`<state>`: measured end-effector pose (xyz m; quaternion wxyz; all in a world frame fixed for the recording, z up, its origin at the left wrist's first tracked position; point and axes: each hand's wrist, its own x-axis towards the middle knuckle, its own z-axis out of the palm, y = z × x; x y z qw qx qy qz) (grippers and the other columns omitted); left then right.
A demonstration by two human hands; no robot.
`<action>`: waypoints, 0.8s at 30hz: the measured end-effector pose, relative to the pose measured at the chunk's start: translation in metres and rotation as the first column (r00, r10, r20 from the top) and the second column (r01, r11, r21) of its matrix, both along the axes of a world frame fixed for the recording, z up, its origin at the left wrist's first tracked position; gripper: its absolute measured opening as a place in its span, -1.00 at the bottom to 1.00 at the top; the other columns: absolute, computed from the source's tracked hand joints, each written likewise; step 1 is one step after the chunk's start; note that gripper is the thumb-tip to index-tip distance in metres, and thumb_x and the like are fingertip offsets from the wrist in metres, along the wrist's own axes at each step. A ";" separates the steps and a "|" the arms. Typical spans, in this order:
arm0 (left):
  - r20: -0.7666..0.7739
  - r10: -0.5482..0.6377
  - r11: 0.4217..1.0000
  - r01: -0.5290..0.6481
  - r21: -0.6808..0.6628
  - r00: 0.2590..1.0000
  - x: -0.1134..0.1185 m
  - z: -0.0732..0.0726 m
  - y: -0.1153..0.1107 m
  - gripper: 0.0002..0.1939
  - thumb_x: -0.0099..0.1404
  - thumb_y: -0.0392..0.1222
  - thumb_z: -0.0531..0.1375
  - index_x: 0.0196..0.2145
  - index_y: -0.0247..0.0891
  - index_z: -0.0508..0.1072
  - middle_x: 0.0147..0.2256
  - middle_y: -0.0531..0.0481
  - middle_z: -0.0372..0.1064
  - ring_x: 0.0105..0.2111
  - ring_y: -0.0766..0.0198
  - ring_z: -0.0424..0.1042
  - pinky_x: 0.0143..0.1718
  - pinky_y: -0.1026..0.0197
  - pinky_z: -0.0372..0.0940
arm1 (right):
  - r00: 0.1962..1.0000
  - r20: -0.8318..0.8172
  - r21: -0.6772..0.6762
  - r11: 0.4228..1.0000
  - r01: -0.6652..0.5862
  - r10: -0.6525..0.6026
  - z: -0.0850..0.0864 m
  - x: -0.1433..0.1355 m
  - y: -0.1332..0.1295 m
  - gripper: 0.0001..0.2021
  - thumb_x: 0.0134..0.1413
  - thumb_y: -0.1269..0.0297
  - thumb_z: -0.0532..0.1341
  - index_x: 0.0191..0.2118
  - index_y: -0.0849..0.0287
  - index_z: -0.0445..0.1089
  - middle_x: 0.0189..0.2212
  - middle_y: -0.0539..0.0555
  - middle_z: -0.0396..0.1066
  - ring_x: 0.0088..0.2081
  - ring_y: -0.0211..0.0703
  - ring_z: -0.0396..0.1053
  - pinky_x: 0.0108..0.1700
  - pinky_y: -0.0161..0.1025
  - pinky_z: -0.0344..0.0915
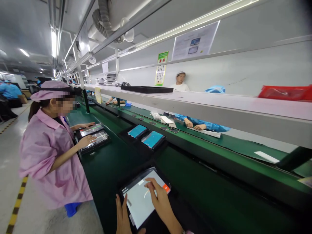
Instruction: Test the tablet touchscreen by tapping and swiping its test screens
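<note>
A tablet (pixel 140 203) with a lit, mostly white screen lies in a black tray (pixel 168 177) on the green bench in front of me. An orange patch shows at the screen's right corner. My left hand (pixel 123 216) rests along the tablet's left edge, its fingers stretched out and the thumb near the lower edge. Over the screen, my right hand (pixel 162 203) has its fingers extended and somewhat bent, fingertips at or just above the glass. Whether they touch it I cannot tell. Neither hand grips anything.
Two tablets with blue screens (pixel 153 139) lie in a black tray beyond mine. At left, a co-worker in pink (pixel 52 146) handles two tablets (pixel 97 138). A white shelf (pixel 207 105) with a black tray (pixel 147 89) and red bin (pixel 284 93) spans above; blue sleeves (pixel 209 123) show beneath.
</note>
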<state>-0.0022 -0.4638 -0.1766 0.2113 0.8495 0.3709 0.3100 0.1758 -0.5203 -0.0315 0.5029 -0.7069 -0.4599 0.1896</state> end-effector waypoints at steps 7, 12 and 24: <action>-0.032 0.024 0.993 -0.021 0.114 0.999 0.003 -0.001 0.008 0.39 0.04 0.20 0.38 0.43 -0.33 -0.48 0.41 -0.49 -0.47 0.38 -0.48 -0.44 0.27 -0.52 -0.02 | 0.951 0.305 0.068 0.995 -0.069 0.045 -0.025 0.018 -0.003 -0.64 0.46 0.16 -0.19 0.15 0.05 0.21 0.05 0.13 0.38 0.15 -0.17 0.31 0.17 -0.13 0.32; 0.102 0.047 0.987 -0.062 0.149 0.994 0.003 0.000 -0.002 0.13 0.22 0.28 0.17 0.43 -0.45 -0.28 0.38 -0.52 -0.24 0.41 -0.38 -0.37 0.34 -0.45 -0.11 | 0.902 0.428 0.004 0.998 -0.064 0.056 -0.040 0.016 -0.006 -0.63 0.42 0.35 -0.17 0.18 0.06 0.21 0.05 0.16 0.31 0.13 -0.07 0.28 0.15 0.06 0.35; 0.183 -0.005 1.000 0.011 -0.028 0.983 -0.005 0.026 -0.017 -0.14 0.29 0.01 0.09 0.38 -0.40 -0.19 0.42 -0.42 -0.44 0.43 -0.24 -0.38 0.35 -0.35 0.00 | 0.895 0.442 0.070 0.997 0.029 -0.057 -0.041 0.008 -0.010 -0.62 0.38 0.41 -0.11 0.23 0.06 0.12 0.08 0.16 0.28 0.11 -0.05 0.24 0.12 0.11 0.33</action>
